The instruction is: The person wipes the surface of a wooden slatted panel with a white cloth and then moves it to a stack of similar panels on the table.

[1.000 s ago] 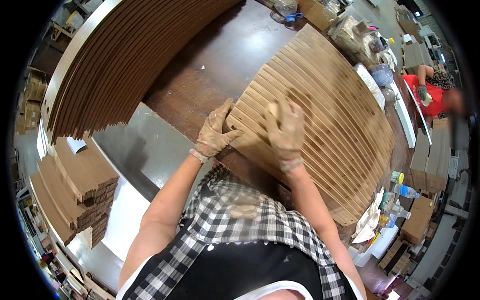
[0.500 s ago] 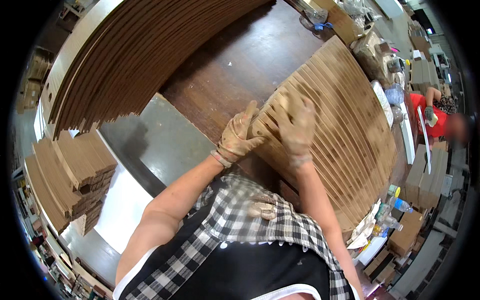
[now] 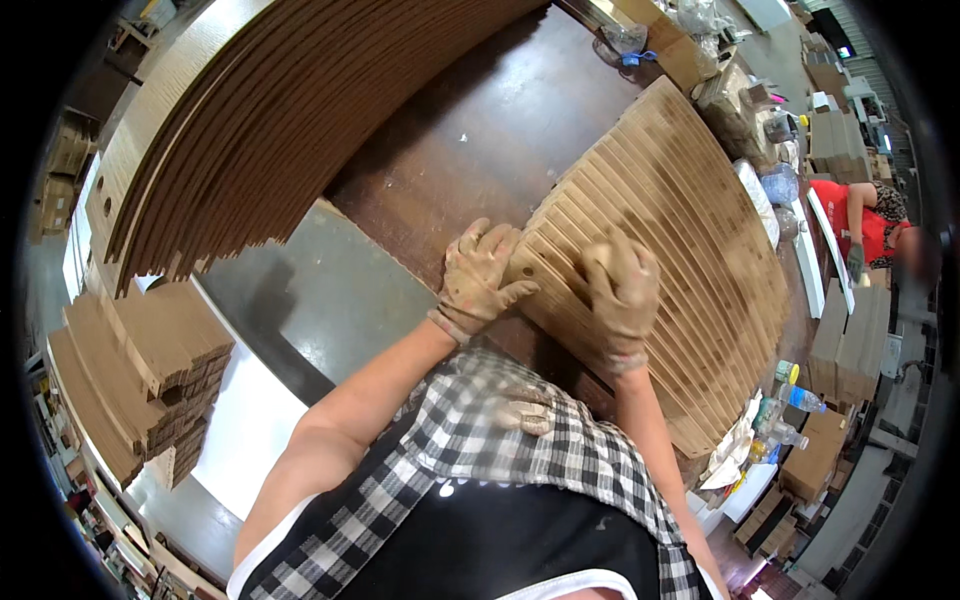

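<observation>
A row of long brown wooden boards (image 3: 690, 260) lies packed side by side on the dark brown table (image 3: 430, 150), to the right of centre. My left hand (image 3: 476, 280), in a stained beige work glove, has its fingers stretched out and rests at the near left end of the row, its thumb beside a board with a round hole. My right hand (image 3: 625, 300), gloved alike, is over the tops of the boards. Its fingers are curled round a small pale lump (image 3: 598, 258), mostly hidden, whose kind I cannot make out.
Dark-edged curved boards (image 3: 260, 110) stand in a tall stack at upper left. Shorter pieces (image 3: 150, 360) are piled at far left. Plastic bottles (image 3: 785, 425) and a cardboard box (image 3: 812, 455) lie at right. A co-worker in red (image 3: 865, 225) is beyond the table.
My right hand has moved right and slightly nearer over the boards, its fingers now more curled. My left hand has turned flatter at the row's end. The co-worker's arm has lowered.
</observation>
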Tool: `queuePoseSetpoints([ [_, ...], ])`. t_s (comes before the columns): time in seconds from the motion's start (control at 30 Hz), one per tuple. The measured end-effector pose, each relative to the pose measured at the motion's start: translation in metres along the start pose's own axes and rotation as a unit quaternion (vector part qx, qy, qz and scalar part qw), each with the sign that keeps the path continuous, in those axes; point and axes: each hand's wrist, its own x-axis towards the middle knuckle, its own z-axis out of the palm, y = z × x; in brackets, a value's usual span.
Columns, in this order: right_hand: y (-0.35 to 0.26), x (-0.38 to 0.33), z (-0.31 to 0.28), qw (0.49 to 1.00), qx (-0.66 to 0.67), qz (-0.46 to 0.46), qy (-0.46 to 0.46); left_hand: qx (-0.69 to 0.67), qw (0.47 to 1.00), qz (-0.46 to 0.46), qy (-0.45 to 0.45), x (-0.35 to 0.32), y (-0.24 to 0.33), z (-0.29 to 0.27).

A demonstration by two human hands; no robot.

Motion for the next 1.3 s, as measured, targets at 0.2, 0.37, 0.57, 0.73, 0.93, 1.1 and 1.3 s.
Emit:
queuePoseSetpoints([
  [0.2,-0.028,0.014,0.01,0.998,0.04,-0.046,0.024,-0.006,0.999,-0.001,-0.043,0.01,0.009,-0.002],
  [0.37,-0.011,-0.006,0.002,1.0,0.008,-0.023,0.012,0.005,1.0,0.022,-0.015,0.009,0.001,0.0],
  [0.57,0.103,-0.127,-0.098,0.976,-0.088,0.188,0.064,-0.01,0.999,0.036,-0.015,0.009,0.011,0.002],
  [0.73,0.054,-0.084,-0.062,0.986,-0.152,-0.014,0.069,-0.029,0.997,0.07,-0.015,0.01,0.018,0.003],
  [0.93,0.111,-0.137,-0.11,0.983,-0.15,0.041,0.098,0.004,0.997,0.071,0.007,-0.003,-0.019,0.021],
  [1.1,0.244,-0.274,-0.22,0.934,-0.193,0.284,0.104,-0.019,0.998,0.061,-0.007,-0.001,-0.032,0.023],
  [1.3,0.266,-0.308,-0.274,0.852,-0.222,0.443,0.167,-0.018,0.999,0.029,-0.03,-0.001,-0.05,0.025],
])
